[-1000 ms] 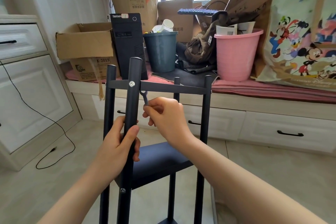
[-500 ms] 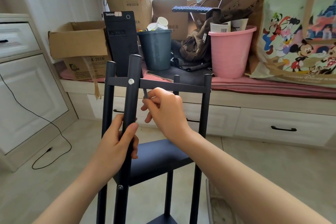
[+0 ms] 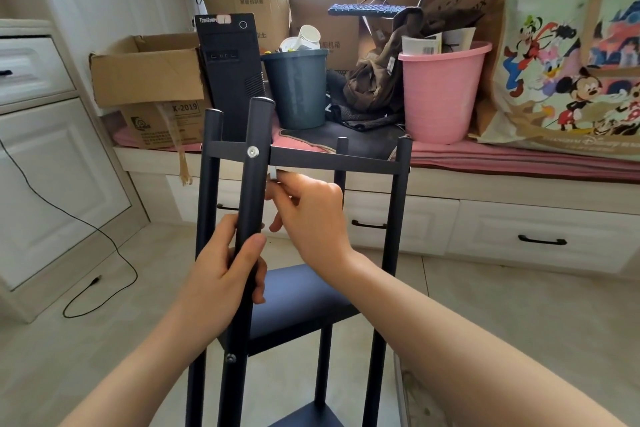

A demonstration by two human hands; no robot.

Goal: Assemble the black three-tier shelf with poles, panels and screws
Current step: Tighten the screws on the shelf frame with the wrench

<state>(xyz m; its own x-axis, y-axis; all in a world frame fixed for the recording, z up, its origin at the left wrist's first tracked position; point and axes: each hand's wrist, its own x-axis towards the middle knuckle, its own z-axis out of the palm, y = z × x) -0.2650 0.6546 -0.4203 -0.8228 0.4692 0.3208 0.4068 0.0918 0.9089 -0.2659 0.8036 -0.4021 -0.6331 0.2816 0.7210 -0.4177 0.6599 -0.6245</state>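
The black three-tier shelf (image 3: pixel 332 161) stands upright on the floor in front of me, four poles joined by panels. My left hand (image 3: pixel 221 277) grips the near pole (image 3: pixel 254 191) below the top panel. A silver screw (image 3: pixel 252 151) sits in that pole at the top panel, another screw (image 3: pixel 230 357) lower at the middle panel (image 3: pixel 298 302). My right hand (image 3: pixel 311 215) pinches a small metal wrench (image 3: pixel 273 174) just under the top panel, right beside the near pole. The bottom panel (image 3: pixel 308 416) shows at the frame's lower edge.
Behind the shelf runs a window bench with drawers (image 3: pixel 540 239), loaded with a cardboard box (image 3: pixel 149 80), a black computer tower (image 3: pixel 232 69), a dark bin (image 3: pixel 298 87), a pink bucket (image 3: pixel 443 90) and a cartoon bag (image 3: pixel 571 62). A white cabinet (image 3: pixel 52 166) and black cable (image 3: pixel 104 253) lie left.
My right hand has lifted the wrench closer to the underside of the top panel. My left hand keeps its grip on the near pole. The view has shifted slightly.
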